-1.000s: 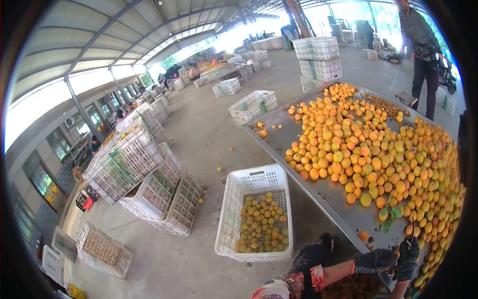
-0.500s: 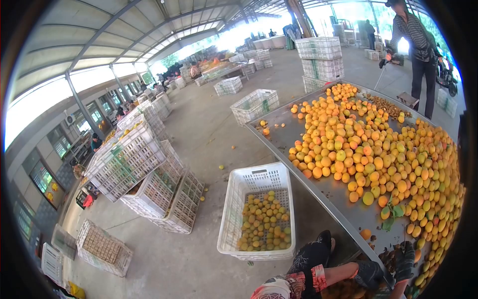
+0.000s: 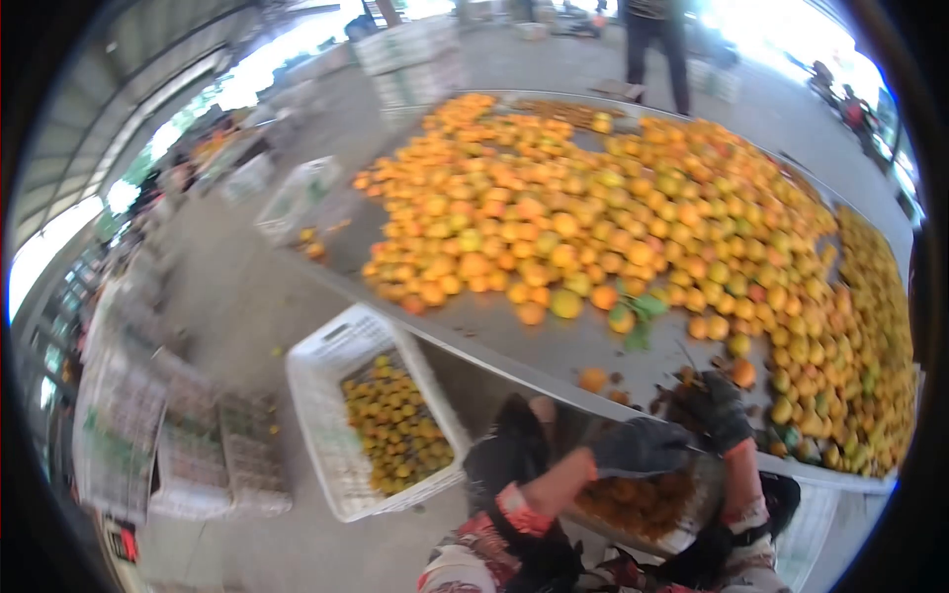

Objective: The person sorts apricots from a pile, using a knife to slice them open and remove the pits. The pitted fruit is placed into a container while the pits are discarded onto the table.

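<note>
Orange and yellow fruits lie in a wide heap on a metal table. My left hand, in a dark glove, is over the table's near edge, above a container of brownish pieces. Blur hides its fingers. My right hand, gloved too, rests at the edge among dark scraps; its fingers are curled by the scraps and what they hold is unclear. A leafy sprig lies on the table in front of the hands, beside a few single fruits.
A white crate with small greenish-yellow fruits stands on the floor at the left of the table. Stacked crates are at the far left, more crates behind the table. A person stands beyond it.
The view has swung to the right, so table and crate appear further left. Both hands now show more fully, and the container of brownish pieces below them is more visible.
</note>
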Demonstrator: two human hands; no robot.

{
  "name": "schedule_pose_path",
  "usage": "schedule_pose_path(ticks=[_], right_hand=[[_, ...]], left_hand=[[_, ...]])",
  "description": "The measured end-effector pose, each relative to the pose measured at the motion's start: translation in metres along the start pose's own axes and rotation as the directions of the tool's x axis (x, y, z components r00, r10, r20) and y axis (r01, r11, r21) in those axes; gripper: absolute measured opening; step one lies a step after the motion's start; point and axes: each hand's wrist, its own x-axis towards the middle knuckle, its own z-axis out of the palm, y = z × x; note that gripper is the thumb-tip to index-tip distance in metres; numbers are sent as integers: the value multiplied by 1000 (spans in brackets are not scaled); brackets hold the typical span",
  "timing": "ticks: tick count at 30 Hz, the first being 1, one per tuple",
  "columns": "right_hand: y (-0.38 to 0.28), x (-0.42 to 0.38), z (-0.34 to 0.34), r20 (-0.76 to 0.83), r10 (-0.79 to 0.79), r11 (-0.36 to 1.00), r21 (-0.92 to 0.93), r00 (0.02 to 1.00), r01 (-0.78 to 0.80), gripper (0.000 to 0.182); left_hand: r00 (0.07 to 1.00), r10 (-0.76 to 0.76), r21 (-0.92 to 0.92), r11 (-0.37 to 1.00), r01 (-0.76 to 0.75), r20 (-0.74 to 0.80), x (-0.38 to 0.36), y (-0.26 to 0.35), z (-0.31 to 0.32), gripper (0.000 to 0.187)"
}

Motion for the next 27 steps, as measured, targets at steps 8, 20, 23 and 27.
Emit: schedule_pose_path(ticks=[8, 20, 23, 27], right_hand=[[-4, 30, -3, 285, 613, 299, 780, 737, -550, 29], [-56, 120, 41, 529, 53, 795, 490, 847, -356, 43], [-58, 124, 36, 608, 36, 812, 445, 793, -378, 44], [-54, 122, 38, 556, 19, 824, 462, 831, -328, 46]], left_hand=[[985, 171, 114, 979, -170, -3, -3, 0, 6, 31], [959, 197, 9, 979, -203, 205, -11, -15, 2, 36], [985, 149, -25, 989, -147, 86, -11, 5, -6, 32], [988, 135, -204, 972, -117, 77, -13, -9, 4, 30]])
